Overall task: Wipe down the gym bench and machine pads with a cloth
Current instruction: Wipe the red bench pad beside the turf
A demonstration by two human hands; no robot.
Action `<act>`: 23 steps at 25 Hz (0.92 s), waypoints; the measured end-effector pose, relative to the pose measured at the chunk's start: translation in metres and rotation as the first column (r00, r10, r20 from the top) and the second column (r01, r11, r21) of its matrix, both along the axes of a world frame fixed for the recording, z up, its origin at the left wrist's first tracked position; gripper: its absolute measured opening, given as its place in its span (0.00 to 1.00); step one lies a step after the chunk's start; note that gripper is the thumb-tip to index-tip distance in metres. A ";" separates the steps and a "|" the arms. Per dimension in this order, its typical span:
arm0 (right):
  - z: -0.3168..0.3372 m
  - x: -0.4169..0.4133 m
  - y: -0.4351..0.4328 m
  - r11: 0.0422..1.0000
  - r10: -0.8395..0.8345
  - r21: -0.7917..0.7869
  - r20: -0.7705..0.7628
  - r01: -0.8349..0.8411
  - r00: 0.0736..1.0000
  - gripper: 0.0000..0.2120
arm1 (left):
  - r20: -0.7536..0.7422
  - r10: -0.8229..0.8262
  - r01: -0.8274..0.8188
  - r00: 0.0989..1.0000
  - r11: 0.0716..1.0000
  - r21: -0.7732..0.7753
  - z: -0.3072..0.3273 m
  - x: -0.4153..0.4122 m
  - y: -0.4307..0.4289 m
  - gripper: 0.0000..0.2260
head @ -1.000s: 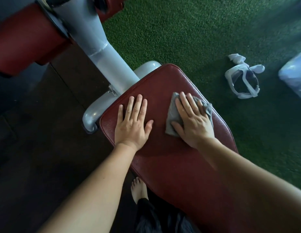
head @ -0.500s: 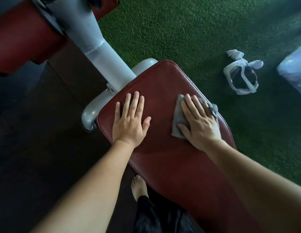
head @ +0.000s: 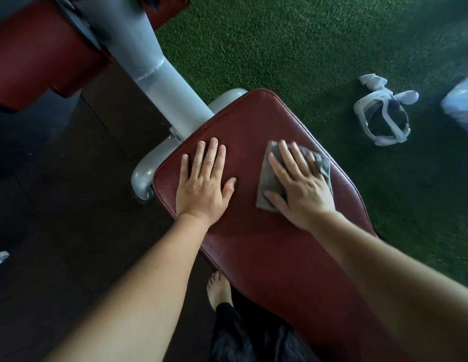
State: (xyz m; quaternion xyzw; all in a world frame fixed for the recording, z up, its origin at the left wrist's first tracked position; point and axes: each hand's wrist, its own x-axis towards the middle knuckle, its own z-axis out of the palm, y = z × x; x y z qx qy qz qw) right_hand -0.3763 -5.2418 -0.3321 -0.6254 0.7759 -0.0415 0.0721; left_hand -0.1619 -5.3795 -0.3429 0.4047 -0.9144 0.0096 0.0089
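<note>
left hand (head: pixel 201 189) flat on red pad (head: pixel 264 246), right hand (head: pixel 303 194), blurred, seemingly flat, pressing cloth (head: pixel 268 178)

Left hand (head: pixel 201 189) lies flat on the red worktop (head: pixel 253 244); right hand (head: pixel 300 192) presses the grey cloth (head: pixel 268 176) flat beside it.

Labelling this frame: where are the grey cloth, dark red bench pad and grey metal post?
grey cloth (head: pixel 266 181): head view, uncovered left part.
dark red bench pad (head: pixel 253 118): head view, far end.
grey metal post (head: pixel 170 92): head view, mid-shaft.
</note>
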 end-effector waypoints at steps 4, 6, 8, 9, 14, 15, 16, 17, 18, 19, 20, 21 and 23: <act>0.001 0.007 -0.016 0.999 -0.022 0.048 0.041 0.020 0.999 0.40 | -0.023 -0.007 0.007 1.000 1.000 0.017 0.002 0.002 -0.002 0.33; 0.006 0.013 -0.074 0.999 -0.024 0.024 0.027 0.024 0.999 0.41 | -0.030 0.000 0.001 1.000 0.999 0.039 0.005 0.005 0.001 0.32; 0.008 0.016 -0.108 0.999 0.036 0.035 0.009 -0.036 0.999 0.41 | -0.024 0.039 -0.038 0.999 0.998 0.058 0.008 0.014 0.007 0.32; 0.008 0.015 -0.109 0.994 0.101 0.045 -0.014 -0.100 0.995 0.41 | -0.026 0.073 -0.071 0.997 0.995 0.066 0.009 0.022 0.011 0.32; 0.012 0.004 -0.057 0.960 0.266 0.077 0.056 -0.270 0.962 0.41 | -0.023 0.207 -0.204 0.978 0.974 0.099 0.009 0.066 0.033 0.34; 0.013 0.016 -0.062 0.982 0.156 0.083 0.127 -0.167 0.980 0.40 | -0.025 0.228 -0.224 0.973 0.969 0.106 0.009 0.072 0.035 0.35; 0.012 0.029 -0.077 0.995 0.047 0.073 0.172 -0.060 0.984 0.38 | -0.031 0.247 -0.242 0.969 0.964 0.113 0.009 0.077 0.036 0.35; 0.011 0.042 -0.093 0.998 -0.033 0.063 0.175 0.022 0.984 0.36 | -0.037 0.260 -0.254 0.965 0.960 0.120 0.009 0.081 0.037 0.36; 0.011 0.052 -0.107 0.997 -0.068 0.049 0.153 0.061 0.986 0.35 | -0.045 0.266 -0.259 0.963 0.957 0.128 0.009 0.083 0.038 0.36; 0.011 0.057 -0.116 0.998 -0.058 0.030 0.120 0.054 0.991 0.35 | -0.052 0.270 -0.261 0.961 0.955 0.138 0.008 0.085 0.039 0.36; 0.010 0.058 -0.115 1.000 -0.018 0.017 0.091 0.016 0.996 0.35 | -0.056 0.274 -0.264 0.960 0.953 0.149 0.008 0.086 0.039 0.37; 0.008 0.057 -0.105 0.998 0.055 0.011 0.067 -0.056 0.996 0.35 | -0.058 0.282 -0.270 0.958 0.950 0.156 0.008 0.087 0.040 0.38; 0.005 0.059 -0.063 0.977 0.213 0.024 0.023 -0.214 0.977 0.35 | -0.073 0.310 -0.295 0.948 0.940 0.170 0.007 0.089 0.042 0.41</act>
